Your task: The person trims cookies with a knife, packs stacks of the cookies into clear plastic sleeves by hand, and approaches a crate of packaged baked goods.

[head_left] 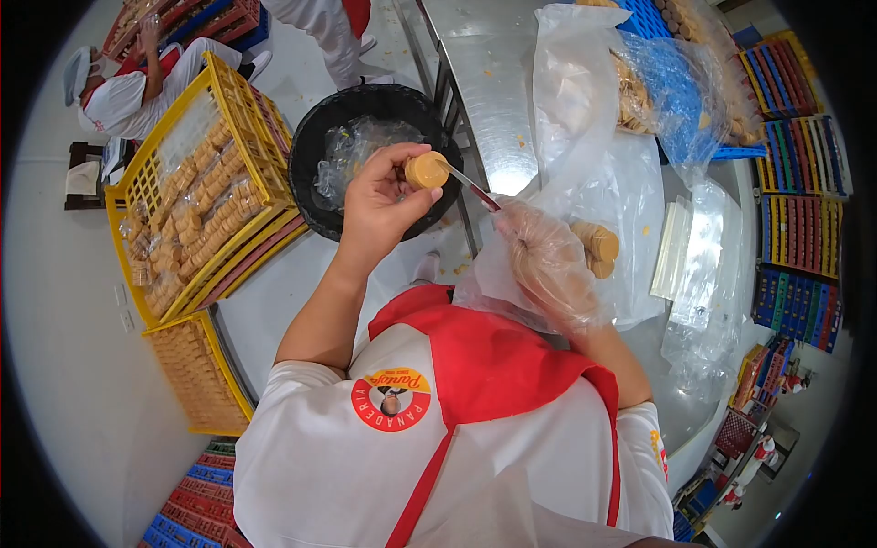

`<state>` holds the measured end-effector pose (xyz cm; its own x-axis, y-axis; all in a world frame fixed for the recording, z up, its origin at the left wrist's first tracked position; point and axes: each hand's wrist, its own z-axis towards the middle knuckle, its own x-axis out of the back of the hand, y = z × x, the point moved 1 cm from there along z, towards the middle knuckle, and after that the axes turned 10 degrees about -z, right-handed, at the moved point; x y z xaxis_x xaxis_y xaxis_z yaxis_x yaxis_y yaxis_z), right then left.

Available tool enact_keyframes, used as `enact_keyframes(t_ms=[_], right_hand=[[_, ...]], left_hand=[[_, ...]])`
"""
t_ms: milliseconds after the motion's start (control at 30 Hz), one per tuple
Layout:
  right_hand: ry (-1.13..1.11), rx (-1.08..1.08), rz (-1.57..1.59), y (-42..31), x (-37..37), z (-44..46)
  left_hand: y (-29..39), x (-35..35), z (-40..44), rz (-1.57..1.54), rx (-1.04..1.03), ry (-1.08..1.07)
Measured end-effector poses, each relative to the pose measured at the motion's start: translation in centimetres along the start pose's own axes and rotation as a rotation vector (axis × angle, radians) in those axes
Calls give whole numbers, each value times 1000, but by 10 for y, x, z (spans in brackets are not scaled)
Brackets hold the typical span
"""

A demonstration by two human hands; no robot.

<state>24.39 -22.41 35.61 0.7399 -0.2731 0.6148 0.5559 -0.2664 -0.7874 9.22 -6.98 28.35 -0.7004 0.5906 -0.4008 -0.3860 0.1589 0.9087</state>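
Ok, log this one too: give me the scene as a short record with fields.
left hand: bare, holding a short stack of round cookies
right hand: gloved in clear plastic, holding a slim tool, its end at the stack
beside right hand: more cookies, on plastic sheeting
beyond left hand: black bin
left side: yellow crate
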Motion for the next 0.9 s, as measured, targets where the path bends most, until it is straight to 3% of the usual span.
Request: enact_keyframes(t_ms=[100, 200, 300, 400, 500, 600, 800, 900], right_hand=[[-156, -39, -59, -4, 3, 0], [-17, -34, -4, 0, -1, -1], [-145, -104, 25, -12, 8, -1], [-10, -75, 17, -6, 3, -1], [-75, 119, -271, 2, 4, -2], [-136, -147, 227, -6, 3, -5], [-81, -49, -7, -7, 3, -6], [-24, -14, 120, 3, 0, -3]], left_hand=[[-1, 0, 0, -10, -1, 0], [1, -1, 0, -19, 3, -1], [2, 0, 0, -28, 8, -6], [4, -1, 0, -21, -1, -13], [5, -6, 0, -41, 5, 0], [4, -6, 1, -50, 7, 6], [1, -5, 0, -45, 12, -3], [1, -4, 0, -36, 9, -9]])
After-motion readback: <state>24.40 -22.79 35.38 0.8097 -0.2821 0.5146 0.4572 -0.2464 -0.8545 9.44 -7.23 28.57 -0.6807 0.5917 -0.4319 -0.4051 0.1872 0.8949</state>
